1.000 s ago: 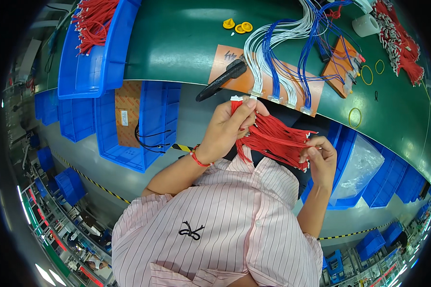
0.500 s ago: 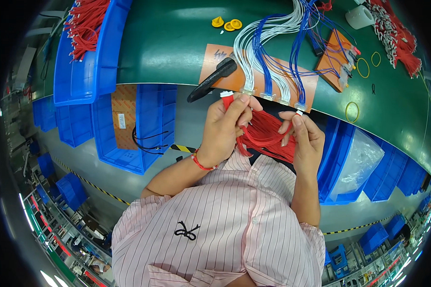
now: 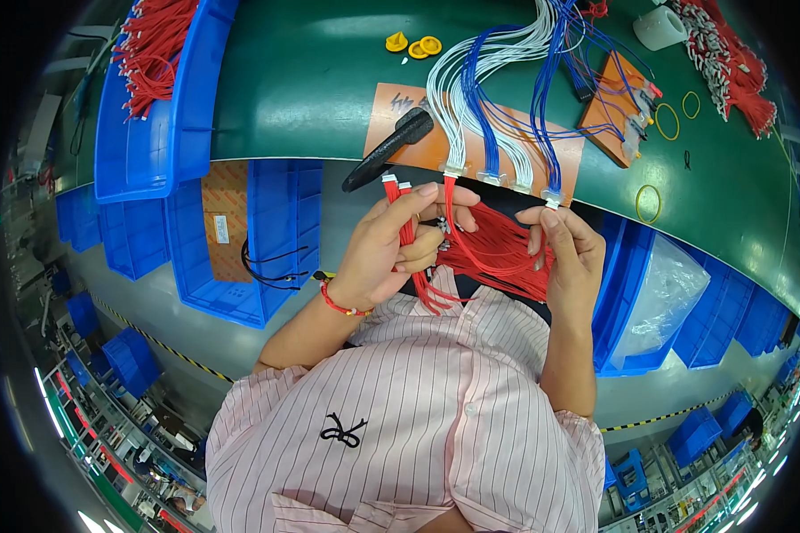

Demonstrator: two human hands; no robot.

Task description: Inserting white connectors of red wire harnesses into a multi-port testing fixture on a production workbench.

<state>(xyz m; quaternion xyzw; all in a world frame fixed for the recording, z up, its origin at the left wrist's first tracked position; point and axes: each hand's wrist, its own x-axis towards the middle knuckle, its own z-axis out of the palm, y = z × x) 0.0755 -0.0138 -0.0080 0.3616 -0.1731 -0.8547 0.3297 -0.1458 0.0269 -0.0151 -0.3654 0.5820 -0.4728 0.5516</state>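
My left hand is closed around red wires whose white plugs stick up past its thumb. Beside its fingertips, another red wire set runs up to the clear connector on the end of the leftmost white wires. A white plug is pinched by my right hand, right at the connector of the rightmost blue wires. Whether that plug is seated I cannot tell. Between my hands a thick bundle of red wires lies over my lap, partly hidden by fingers.
An orange board on the green table carries the white and blue wires. A black tool handle, an orange block, a white roll and yellow caps lie around. Blue bins flank me.
My left hand has shifted a little left, away from the leftmost connector, where a red wire set now shows attached. Two plugs now show above its thumb. My right hand stays at the rightmost connector.
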